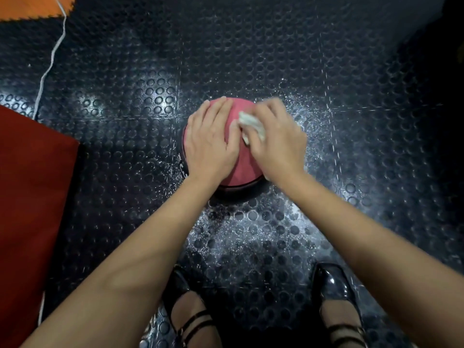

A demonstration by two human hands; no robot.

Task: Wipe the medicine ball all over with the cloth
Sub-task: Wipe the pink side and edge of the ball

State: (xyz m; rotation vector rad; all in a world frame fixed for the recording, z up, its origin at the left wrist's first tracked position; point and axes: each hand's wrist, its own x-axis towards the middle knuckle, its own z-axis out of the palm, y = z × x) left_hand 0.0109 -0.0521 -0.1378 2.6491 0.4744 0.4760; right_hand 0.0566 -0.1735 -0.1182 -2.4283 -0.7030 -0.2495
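Note:
A pink medicine ball (244,167) with a dark band and white lettering on its left side sits on the studded black floor. My left hand (212,144) lies flat on the ball's top left, fingers straight, steadying it. A white cloth (252,126) is bunched on the ball's top. My right hand (277,139) presses on it, fingers curled over the cloth, slightly blurred. Most of the ball's right side is hidden under that hand.
Black studded rubber flooring (251,59) stretches all around. A red mat (32,187) lies at the left, an orange tile (32,6) at the top left, and a white cord (51,59) runs between them. My feet in black strapped shoes (334,285) stand below the ball.

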